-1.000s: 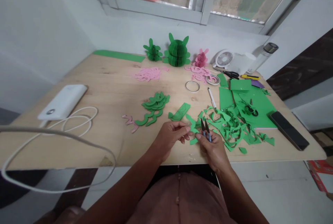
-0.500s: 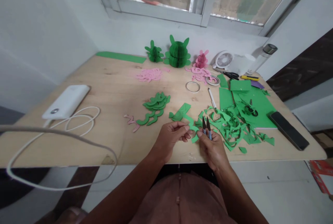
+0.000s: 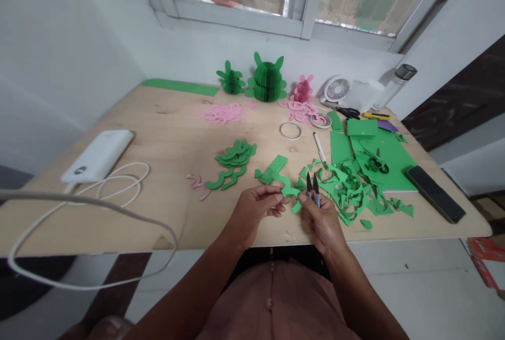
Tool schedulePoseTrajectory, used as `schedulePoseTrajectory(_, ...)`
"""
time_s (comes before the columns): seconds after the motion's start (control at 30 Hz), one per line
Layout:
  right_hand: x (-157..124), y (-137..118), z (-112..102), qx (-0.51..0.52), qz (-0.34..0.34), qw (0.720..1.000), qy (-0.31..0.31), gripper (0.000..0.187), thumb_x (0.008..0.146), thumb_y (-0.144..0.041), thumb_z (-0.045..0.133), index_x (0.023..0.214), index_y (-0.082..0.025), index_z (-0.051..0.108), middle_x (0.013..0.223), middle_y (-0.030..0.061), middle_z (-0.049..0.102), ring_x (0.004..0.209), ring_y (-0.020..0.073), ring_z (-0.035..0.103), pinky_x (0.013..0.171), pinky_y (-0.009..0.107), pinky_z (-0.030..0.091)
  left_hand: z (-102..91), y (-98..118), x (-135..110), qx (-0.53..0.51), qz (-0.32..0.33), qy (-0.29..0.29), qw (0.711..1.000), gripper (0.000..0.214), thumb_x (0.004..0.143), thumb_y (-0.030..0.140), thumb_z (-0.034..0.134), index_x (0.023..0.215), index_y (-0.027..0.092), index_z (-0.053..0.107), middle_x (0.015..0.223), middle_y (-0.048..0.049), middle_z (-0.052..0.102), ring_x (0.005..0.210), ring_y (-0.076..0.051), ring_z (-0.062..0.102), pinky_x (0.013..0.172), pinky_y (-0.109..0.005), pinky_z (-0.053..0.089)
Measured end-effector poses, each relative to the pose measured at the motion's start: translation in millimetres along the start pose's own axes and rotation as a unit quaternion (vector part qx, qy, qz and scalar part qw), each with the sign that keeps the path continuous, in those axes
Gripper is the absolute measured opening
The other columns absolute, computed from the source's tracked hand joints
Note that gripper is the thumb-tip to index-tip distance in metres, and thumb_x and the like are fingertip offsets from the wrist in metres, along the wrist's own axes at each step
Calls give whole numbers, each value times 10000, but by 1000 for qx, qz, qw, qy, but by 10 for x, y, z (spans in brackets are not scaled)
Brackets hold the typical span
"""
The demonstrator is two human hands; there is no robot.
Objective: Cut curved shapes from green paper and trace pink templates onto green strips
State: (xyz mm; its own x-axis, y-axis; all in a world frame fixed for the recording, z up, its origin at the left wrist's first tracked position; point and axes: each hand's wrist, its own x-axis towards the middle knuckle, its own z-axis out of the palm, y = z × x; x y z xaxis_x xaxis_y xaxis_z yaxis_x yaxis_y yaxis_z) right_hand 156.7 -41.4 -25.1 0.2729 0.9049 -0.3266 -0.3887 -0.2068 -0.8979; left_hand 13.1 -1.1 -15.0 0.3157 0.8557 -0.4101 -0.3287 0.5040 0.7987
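The right hand (image 3: 322, 220) is clamping a wavy green paper strip (image 3: 291, 191) and small dark-bladed snips (image 3: 315, 185).
That grip is pressing thumb and finger together on the strip's 4 o'clock side, while the snips are pointing to 12; the left hand (image 3: 256, 207) is bunching its fingertips at the strip's 8 o'clock side, though whether they are clamped on it, one cannot tell; the strip is sitting between both hands, near the 6 o'clock edge of the pale wooden desk (image 3: 165, 142); outward from it, a loose heap of curled green paper scraps (image 3: 351, 195) is lying at 3 o'clock, a pile of scalloped green paper cut-outs (image 3: 235, 154) at 10, a slim white capped pen (image 3: 320, 148) at 1, and a large green honeycomb-paper figure (image 3: 268, 83) is standing near 12.
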Motion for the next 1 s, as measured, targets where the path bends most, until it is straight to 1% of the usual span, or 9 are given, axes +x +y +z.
schedulePoseTrajectory(0.1, 8, 13, -11, 1, 0, 1000, -2, 398, 596, -458, 819, 679, -181, 545, 441, -129, 260, 393, 40, 148, 372, 200, 92, -28, 11, 2, -4, -5, 0, 1000, 299, 608, 316, 767, 811, 113, 685, 678, -65, 706, 561, -129, 604, 564, -253, 476)
schedulePoseTrajectory(0.2, 17, 27, -15, 0, -2, 1000, -12, 387, 601, -456, 814, 675, -183, 550, 442, -127, 259, 392, 42, 149, 375, 203, 92, -26, 19, 2, 6, -8, 2, 1000, 271, 622, 346, 755, 741, 117, 675, 665, -63, 697, 557, -127, 598, 558, -252, 472)
schedulePoseTrajectory(0.3, 20, 28, -9, -11, 1, 1000, -12, 386, 598, -451, 812, 669, -185, 541, 447, -126, 258, 397, 43, 147, 378, 207, 90, 1, 18, -1, 22, 2, 4, 1000, 239, 598, 321, 764, 681, 126, 654, 636, -52, 685, 543, -122, 587, 536, -241, 457)
schedulePoseTrajectory(0.5, 14, 34, 5, -9, 2, 1000, 1, 405, 600, -473, 803, 677, -188, 525, 443, -133, 246, 406, 44, 131, 382, 212, 83, 36, -17, -14, 11, 27, 35, 999, 212, 593, 293, 750, 679, 130, 647, 627, -44, 685, 534, -111, 573, 529, -229, 451)
schedulePoseTrajectory(0.63, 3, 84, -6, -7, 7, 1000, 9, 393, 593, -464, 807, 694, -182, 552, 454, -121, 287, 406, 47, 177, 380, 207, 107, 33, -67, -22, 3, 34, 49, 998, 209, 599, 299, 737, 686, 133, 646, 626, -39, 687, 533, -108, 575, 541, -229, 459)
schedulePoseTrajectory(0.73, -5, 128, -16, -18, 6, 1000, 19, 383, 594, -458, 806, 720, -176, 580, 476, -106, 327, 412, 51, 212, 383, 207, 130, 32, -107, -27, 23, 42, 52, 997, 199, 600, 300, 725, 683, 137, 644, 611, -33, 680, 523, -107, 568, 532, -226, 456)
schedulePoseTrajectory(0.8, -5, 153, -24, -30, 9, 999, 13, 373, 605, -458, 799, 719, -173, 586, 477, -106, 318, 412, 52, 203, 386, 211, 122, 21, -126, -27, 46, 52, 59, 996, 188, 601, 300, 713, 670, 143, 637, 599, -27, 673, 515, -106, 560, 519, -223, 449)
schedulePoseTrajectory(0.9, 7, 190, -54, -51, 8, 999, 9, 354, 630, -460, 782, 727, -169, 605, 473, -105, 309, 419, 59, 195, 395, 216, 111, -61, -125, -19, 91, 77, 76, 990, 172, 617, 311, 684, 648, 152, 626, 586, -20, 661, 505, -105, 549, 498, -217, 433)
schedulePoseTrajectory(1.0, 33, 236, -120, -93, -38, 995, 26, 334, 661, -469, 754, 734, -160, 651, 509, -77, 377, 461, 77, 266, 420, 216, 178, -261, -60, -6, 156, 113, 107, 975, 157, 612, 309, 666, 636, 163, 615, 547, 0, 627, 494, -106, 531, 468, -206, 403)
